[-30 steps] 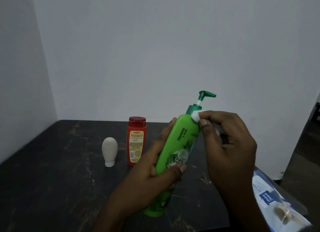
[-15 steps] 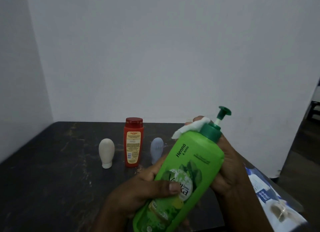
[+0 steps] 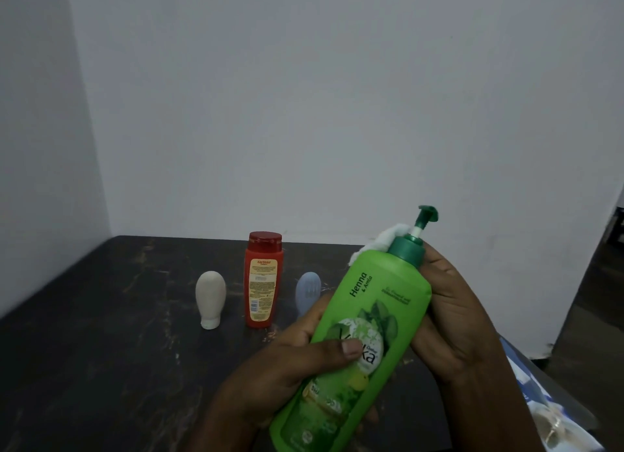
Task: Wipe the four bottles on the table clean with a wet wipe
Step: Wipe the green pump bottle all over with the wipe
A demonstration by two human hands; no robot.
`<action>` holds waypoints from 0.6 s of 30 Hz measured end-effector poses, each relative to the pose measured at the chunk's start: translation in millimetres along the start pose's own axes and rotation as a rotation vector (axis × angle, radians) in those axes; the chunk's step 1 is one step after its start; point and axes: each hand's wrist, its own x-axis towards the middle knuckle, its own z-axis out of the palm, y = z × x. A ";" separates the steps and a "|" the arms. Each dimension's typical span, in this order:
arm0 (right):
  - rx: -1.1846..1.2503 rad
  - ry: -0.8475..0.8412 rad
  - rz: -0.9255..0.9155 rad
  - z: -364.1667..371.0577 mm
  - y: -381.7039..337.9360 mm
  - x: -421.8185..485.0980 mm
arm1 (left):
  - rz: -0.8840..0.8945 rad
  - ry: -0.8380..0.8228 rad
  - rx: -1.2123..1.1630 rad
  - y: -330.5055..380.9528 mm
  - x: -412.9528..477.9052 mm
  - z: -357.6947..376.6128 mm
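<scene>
A tall green pump bottle (image 3: 368,320) is tilted in the air above the dark table (image 3: 101,350). My left hand (image 3: 297,363) grips its lower body, thumb across the label. My right hand (image 3: 449,316) wraps behind the bottle's shoulder and presses a white wet wipe (image 3: 388,240) against the back of the neck, beside the dark green pump collar. Farther back stand a small beige bottle (image 3: 210,299) on its cap, a red bottle (image 3: 263,279) and a small pale blue bottle (image 3: 306,294), partly hidden by my left hand.
A blue and white wet wipe packet (image 3: 547,404) lies at the table's right edge. White walls close off the back and left. A dark doorway and floor show at the far right.
The green bottle has turned from side-on to label-facing and its neck has shifted right. My right hand with the wipe went from the front of the neck to behind it. The blue bottle came into view.
</scene>
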 end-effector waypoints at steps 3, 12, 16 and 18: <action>-0.073 0.120 -0.018 -11.3 -0.7 5.9 | 0.022 0.100 0.040 0.9 3.7 5.3; -0.549 0.370 -0.464 -8.4 5.2 6.2 | 0.175 0.390 0.455 -3.5 12.9 3.4; -0.992 0.413 -0.749 -0.4 12.3 -1.4 | 0.228 0.400 0.669 -4.8 16.0 9.1; -1.059 0.429 -0.833 2.3 17.9 -3.0 | 0.248 0.438 0.763 -4.7 16.5 15.0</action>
